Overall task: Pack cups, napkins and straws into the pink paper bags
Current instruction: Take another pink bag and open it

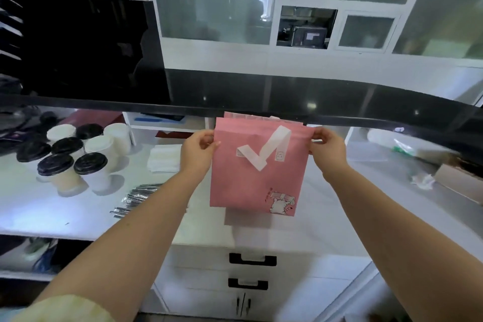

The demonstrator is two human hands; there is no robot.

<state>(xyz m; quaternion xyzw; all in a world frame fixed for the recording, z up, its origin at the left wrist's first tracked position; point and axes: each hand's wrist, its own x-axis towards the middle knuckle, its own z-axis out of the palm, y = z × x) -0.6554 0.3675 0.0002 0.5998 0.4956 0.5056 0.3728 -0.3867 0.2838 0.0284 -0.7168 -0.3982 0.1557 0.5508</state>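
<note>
Fingers (203,136): curled, pinching the top corners
Bag: pink bag (251,185) flat, held up over the table (52,206)
Hands: left hand (197,150) on one corner, right hand (328,150) on the other

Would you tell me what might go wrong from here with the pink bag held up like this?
The pink bag is flat, pinched only at its top corners by the left hand and right hand; opening it unevenly might tear the paper. The lidded cups stand crowded together, so reaching for one could tip a neighbour.
</note>
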